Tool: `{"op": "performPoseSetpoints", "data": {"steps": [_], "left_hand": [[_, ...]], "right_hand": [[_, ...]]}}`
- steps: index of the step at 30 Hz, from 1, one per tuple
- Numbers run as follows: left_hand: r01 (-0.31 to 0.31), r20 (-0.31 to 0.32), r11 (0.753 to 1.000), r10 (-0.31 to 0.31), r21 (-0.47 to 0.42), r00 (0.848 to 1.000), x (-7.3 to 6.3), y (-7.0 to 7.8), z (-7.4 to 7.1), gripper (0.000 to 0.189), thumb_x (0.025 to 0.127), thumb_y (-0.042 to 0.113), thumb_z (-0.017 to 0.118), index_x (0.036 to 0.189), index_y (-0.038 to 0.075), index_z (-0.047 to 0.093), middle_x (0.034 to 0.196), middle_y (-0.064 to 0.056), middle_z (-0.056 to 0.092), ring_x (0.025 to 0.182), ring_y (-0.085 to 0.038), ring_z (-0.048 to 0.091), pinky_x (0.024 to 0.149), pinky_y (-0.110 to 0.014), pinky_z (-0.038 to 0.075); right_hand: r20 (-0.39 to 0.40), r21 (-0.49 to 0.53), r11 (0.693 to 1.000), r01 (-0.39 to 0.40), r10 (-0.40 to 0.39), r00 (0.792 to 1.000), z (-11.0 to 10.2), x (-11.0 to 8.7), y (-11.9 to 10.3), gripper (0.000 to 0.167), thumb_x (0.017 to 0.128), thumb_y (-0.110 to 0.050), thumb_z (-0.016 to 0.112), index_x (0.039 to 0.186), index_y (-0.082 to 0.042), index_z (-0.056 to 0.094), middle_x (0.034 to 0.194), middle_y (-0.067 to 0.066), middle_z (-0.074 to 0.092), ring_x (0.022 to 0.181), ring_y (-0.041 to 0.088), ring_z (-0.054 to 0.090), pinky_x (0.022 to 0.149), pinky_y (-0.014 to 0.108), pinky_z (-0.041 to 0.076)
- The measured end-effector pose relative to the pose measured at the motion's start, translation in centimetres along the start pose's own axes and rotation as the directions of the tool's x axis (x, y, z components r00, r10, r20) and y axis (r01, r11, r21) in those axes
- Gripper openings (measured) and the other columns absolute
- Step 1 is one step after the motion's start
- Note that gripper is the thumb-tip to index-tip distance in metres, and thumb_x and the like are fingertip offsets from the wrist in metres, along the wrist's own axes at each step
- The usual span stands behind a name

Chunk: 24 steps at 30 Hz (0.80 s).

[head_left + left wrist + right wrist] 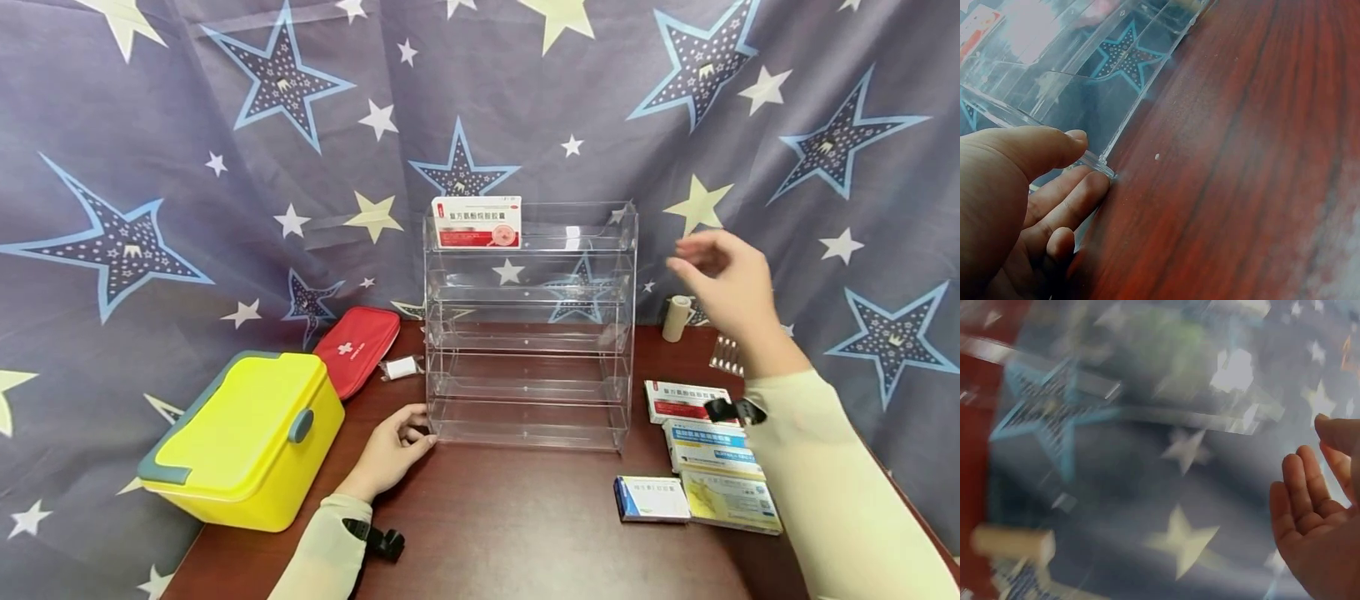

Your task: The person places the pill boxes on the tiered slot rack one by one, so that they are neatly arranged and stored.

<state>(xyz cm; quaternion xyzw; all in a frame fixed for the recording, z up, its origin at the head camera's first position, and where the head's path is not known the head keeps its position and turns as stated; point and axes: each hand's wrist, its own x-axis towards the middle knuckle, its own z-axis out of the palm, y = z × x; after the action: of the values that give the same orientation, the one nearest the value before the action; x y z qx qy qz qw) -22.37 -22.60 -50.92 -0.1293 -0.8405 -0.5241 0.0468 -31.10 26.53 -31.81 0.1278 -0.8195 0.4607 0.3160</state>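
1. Rack: 1, clear plastic rack [525,387], standing upright mid-table, front to the person. About five tiers; shelves' long axis runs left-right.
2. Shelved box: 1, red-and-white shelf box [477,222], left end of top tier. Printed face to the person, long axis left-right, text upright.
3. Hands: 2. Left hand [392,450] at rack's lower left front corner, thumb and fingers pinching the clear side panel there.
4. Right hand [723,279] raised right of rack, near its top; holds nothing, thumb apart from loosely bent fingers.
5. Boxes on table [525,517]: 4, right of rack. Red-and-white table box [684,402], blue-and-white box [708,446], yellow-and-white box [731,500] run back to front, long axes roughly left-right. Small white-and-blue box [652,500] just left of the yellow-and-white one, also lengthwise left-right.
6. Blister pack: 1, blister pack [726,356], behind those boxes, partly hidden by right arm.
7. Roll: 1, beige roll [677,318], on end, right of rack.
8. Left side: 1 yellow bin [247,433], lid on; 1 red pouch [358,350] with white cross; 1 small white packet [401,367] between pouch and rack.
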Motion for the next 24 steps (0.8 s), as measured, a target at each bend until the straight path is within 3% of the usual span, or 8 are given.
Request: {"op": "performPoseSetpoints", "data": {"steps": [3, 5, 9, 12, 15, 18, 21, 24], "left_hand": [[0.0, -0.004, 1.0, 0.0, -0.002, 1.0, 0.1, 0.2, 0.0, 0.045, 0.09, -0.005, 0.078, 0.133, -0.007, 0.062, 0.106, -0.019, 0.069, 0.081, -0.026, 0.069, 0.069, -0.026, 0.054], [0.003, -0.002, 1.0, -0.003, 0.002, 1.0, 0.0, 0.2, -0.1, 0.045, 0.09, -0.004, 0.078, 0.132, -0.006, 0.062, 0.106, -0.018, 0.069, 0.08, -0.025, 0.069, 0.068, -0.025, 0.053], [0.006, 0.004, 1.0, -0.006, -0.001, 1.0, -0.1, 0.0, -0.1, 0.046, 0.09, -0.004, 0.078, 0.133, -0.006, 0.062, 0.107, -0.018, 0.069, 0.081, -0.025, 0.069, 0.069, -0.025, 0.054], [0.011, 0.0, 1.0, -0.011, -0.006, 1.0, -0.1, -0.2, -0.1, 0.046, 0.09, -0.004, 0.078, 0.133, -0.006, 0.062, 0.107, -0.018, 0.069, 0.081, -0.023, 0.069, 0.07, -0.026, 0.054], [0.008, -0.004, 1.0, -0.008, -0.006, 1.0, -0.1, -0.6, 0.0, 0.046, 0.09, -0.004, 0.078, 0.133, -0.006, 0.062, 0.106, -0.018, 0.069, 0.081, -0.022, 0.069, 0.071, -0.026, 0.054], [0.003, -0.009, 1.0, -0.003, -0.003, 1.0, 0.1, -1.2, 0.3, 0.046, 0.09, -0.005, 0.078, 0.133, -0.006, 0.062, 0.106, -0.017, 0.069, 0.08, -0.021, 0.069, 0.071, -0.026, 0.055], [0.001, -0.024, 1.0, -0.001, 0.003, 1.0, 0.3, -1.9, 0.6, 0.046, 0.09, -0.005, 0.079, 0.133, -0.004, 0.062, 0.106, -0.016, 0.068, 0.08, -0.019, 0.068, 0.071, -0.026, 0.054], [-0.01, -0.031, 1.0, 0.01, 0.016, 0.999, 0.4, -2.2, 0.8, 0.046, 0.09, -0.004, 0.079, 0.133, -0.003, 0.062, 0.106, -0.016, 0.069, 0.08, -0.017, 0.068, 0.071, -0.025, 0.054]], "right_hand": [[0.041, -0.066, 0.995, -0.076, 0.079, 0.996, -2.1, -2.4, 3.6, 0.03, 0.093, -0.019, 0.083, 0.117, -0.004, 0.073, 0.101, -0.003, 0.074, 0.083, -0.003, 0.064, 0.075, 0.012, 0.047], [0.099, -0.124, 0.983, -0.132, 0.144, 0.985, -3.2, -4.1, 6.0, 0.034, 0.094, -0.024, 0.082, 0.12, -0.005, 0.071, 0.104, 0.002, 0.074, 0.084, -0.005, 0.062, 0.074, 0.011, 0.046], [0.238, -0.207, 0.955, -0.21, 0.257, 0.937, -4.7, -7.1, 10.3, 0.044, 0.094, -0.03, 0.082, 0.126, -0.005, 0.067, 0.113, 0.017, 0.071, 0.087, -0.004, 0.061, 0.071, 0.014, 0.048], [0.328, -0.234, 0.941, -0.243, 0.312, 0.892, -5.0, -8.8, 12.6, 0.051, 0.093, -0.031, 0.083, 0.13, -0.001, 0.064, 0.121, 0.024, 0.068, 0.094, 0.009, 0.065, 0.071, 0.017, 0.051], [0.383, -0.272, 0.924, -0.27, 0.362, 0.85, -5.2, -10.3, 14.3, 0.06, 0.092, -0.032, 0.084, 0.136, 0.002, 0.061, 0.129, 0.028, 0.064, 0.106, 0.03, 0.066, 0.077, 0.024, 0.054], [0.411, -0.299, 0.906, -0.301, 0.407, 0.816, -5.5, -11.4, 15.3, 0.067, 0.093, -0.033, 0.083, 0.142, 0.005, 0.056, 0.135, 0.032, 0.06, 0.116, 0.045, 0.061, 0.085, 0.04, 0.056], [0.429, -0.31, 0.897, -0.317, 0.429, 0.795, -5.8, -12.0, 16.0, 0.071, 0.093, -0.032, 0.082, 0.145, 0.007, 0.052, 0.137, 0.034, 0.057, 0.12, 0.05, 0.059, 0.089, 0.05, 0.056], [0.455, -0.312, 0.898, -0.312, 0.429, 0.78, -5.9, -12.5, 16.5, 0.072, 0.094, -0.029, 0.082, 0.146, 0.01, 0.05, 0.138, 0.036, 0.057, 0.12, 0.051, 0.06, 0.087, 0.046, 0.057]]}}
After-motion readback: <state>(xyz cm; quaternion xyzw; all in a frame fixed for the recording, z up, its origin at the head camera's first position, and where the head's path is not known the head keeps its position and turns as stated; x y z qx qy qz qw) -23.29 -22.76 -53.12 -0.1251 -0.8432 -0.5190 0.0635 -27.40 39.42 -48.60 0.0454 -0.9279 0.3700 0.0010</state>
